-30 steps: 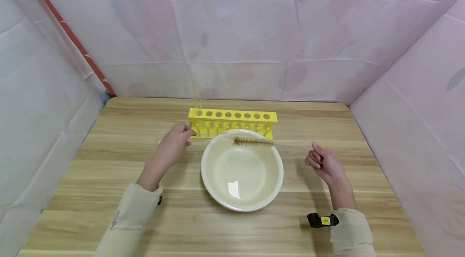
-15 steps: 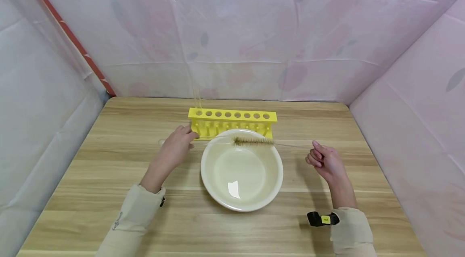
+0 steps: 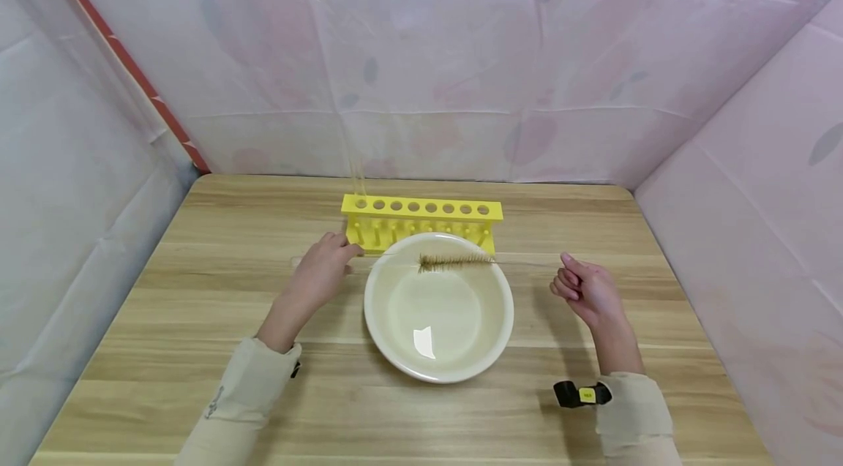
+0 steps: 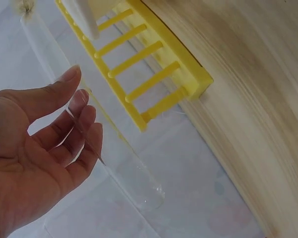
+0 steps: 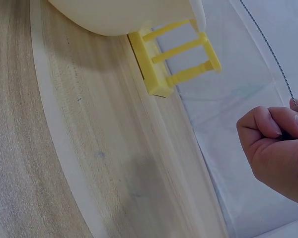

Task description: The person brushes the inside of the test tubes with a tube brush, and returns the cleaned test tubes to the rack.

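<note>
In the head view my left hand [image 3: 321, 270] is left of a cream basin [image 3: 435, 305]. It pinches a clear glass test tube [image 4: 134, 183] between thumb and fingers, the rounded end pointing away from the basin in the left wrist view. Over the basin's far side lies a bristly test tube brush [image 3: 456, 262], its tip at the tube's mouth. My right hand [image 3: 590, 294], fingers curled, grips the brush by its twisted wire handle [image 5: 270, 47]. The tube is faint in the head view, and the brush's bristles are outside the right wrist view.
Behind the basin stands a yellow test tube rack [image 3: 421, 211] with a row of holes and pegs. Another clear tube [image 3: 358, 184] stands in its leftmost hole. Patterned cloth [image 3: 428, 71] walls the wooden table [image 3: 217, 268] at the back and both sides.
The brush has shifted a little to the left over the basin, its right hand with it. My left hand has moved slightly right and toward me, still holding the test tube.
</note>
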Demonstrator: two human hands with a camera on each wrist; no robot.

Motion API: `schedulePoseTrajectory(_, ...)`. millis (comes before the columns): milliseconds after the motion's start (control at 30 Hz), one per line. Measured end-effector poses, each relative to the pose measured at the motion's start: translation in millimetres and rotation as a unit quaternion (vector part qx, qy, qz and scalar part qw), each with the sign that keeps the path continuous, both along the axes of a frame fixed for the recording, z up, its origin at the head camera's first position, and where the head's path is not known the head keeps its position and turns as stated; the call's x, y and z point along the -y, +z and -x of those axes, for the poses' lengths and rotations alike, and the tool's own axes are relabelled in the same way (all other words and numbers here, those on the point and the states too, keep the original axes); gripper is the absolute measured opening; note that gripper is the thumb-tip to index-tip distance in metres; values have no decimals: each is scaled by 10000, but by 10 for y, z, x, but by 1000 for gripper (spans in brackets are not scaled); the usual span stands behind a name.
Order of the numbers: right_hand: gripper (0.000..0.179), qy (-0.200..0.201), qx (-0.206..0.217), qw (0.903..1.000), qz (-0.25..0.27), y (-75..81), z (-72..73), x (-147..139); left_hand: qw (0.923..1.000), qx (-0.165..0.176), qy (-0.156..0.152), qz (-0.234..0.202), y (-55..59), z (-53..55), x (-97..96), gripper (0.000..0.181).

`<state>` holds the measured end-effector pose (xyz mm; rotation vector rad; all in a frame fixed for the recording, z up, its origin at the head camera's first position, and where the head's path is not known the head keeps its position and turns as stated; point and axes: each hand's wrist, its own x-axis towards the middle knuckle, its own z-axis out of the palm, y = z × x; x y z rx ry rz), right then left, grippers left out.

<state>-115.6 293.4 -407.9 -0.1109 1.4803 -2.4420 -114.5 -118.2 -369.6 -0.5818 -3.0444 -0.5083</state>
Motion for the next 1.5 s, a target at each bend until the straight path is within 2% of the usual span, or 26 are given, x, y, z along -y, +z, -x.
schedulePoseTrajectory(300,45,-87,80,9999,17,-5,9,-9,9999,38,87,84,-8,1,21,28)
schedulePoseTrajectory(700,45,-35,249,9997,-27,21,17,46,9997,-188,-70,114,-30,-11,-13,27)
schedulePoseTrajectory(800,45,22,192,9998,-73,33,16,64,9997,-222,-67,53,-42,-11,-20,27)
schedulePoseTrajectory(900,45,-11,87,9994,-336,11,23,63,9997,-249,-4,2,-49,-14,-34,27)
schedulePoseTrajectory(933,45,3,-38,9994,-342,-123,75,-9,9997,-258,21,-2,-48,-15,-39,27)
schedulePoseTrajectory(1033,45,-24,-171,9984,-539,-128,82,-10,9995,-304,81,-8,-46,-18,-51,27)
schedulePoseTrajectory(1133,46,118,-343,9980,-517,-96,90,-7,9992,-387,84,34,-47,-21,-51,27)
schedulePoseTrajectory(1167,45,96,-292,9976,-615,41,42,66,9989,-448,74,73,-51,-22,-51,27)
schedulePoseTrajectory(1333,46,-40,-323,9958,-851,68,50,111,9971,-699,-58,279,-79,-30,-79,29)
schedulePoseTrajectory(1500,46,127,-249,9961,-842,66,67,199,9979,-578,-175,244,-99,-25,-140,30)
